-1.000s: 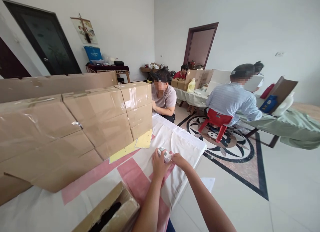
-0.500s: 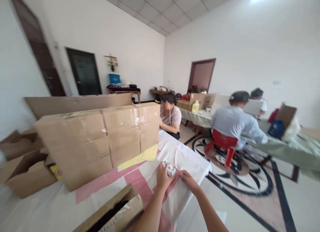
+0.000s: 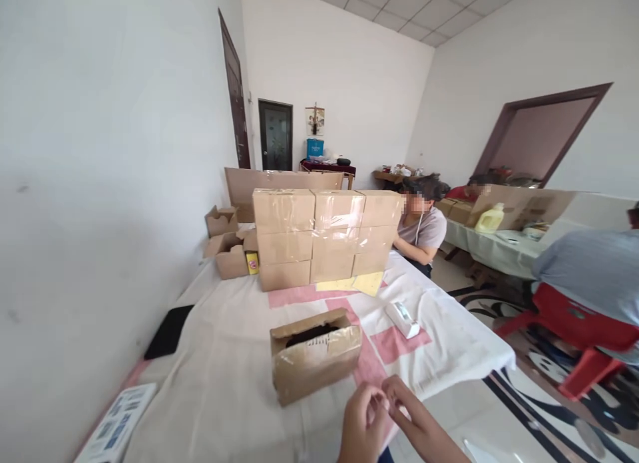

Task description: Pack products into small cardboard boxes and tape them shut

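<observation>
My left hand and my right hand meet low in the view, over the near edge of the cloth-covered table. The fingers of both are curled and pinched together at the tips. Anything between them is too small to make out. Beyond the hands, apart from them, a small white box lies on a pink patch of the cloth. To the left of my hands stands an open cardboard box, its inside dark.
A wall of taped cartons stands across the table, with yellow sheets at its foot. Open cartons, a black flat object and a white printed box lie left. A person sits beyond; another uses a red chair.
The view has swung left. Both hands have drawn back towards me and come together. My left hand was around a white object; now a white box lies on the cloth away from it.
</observation>
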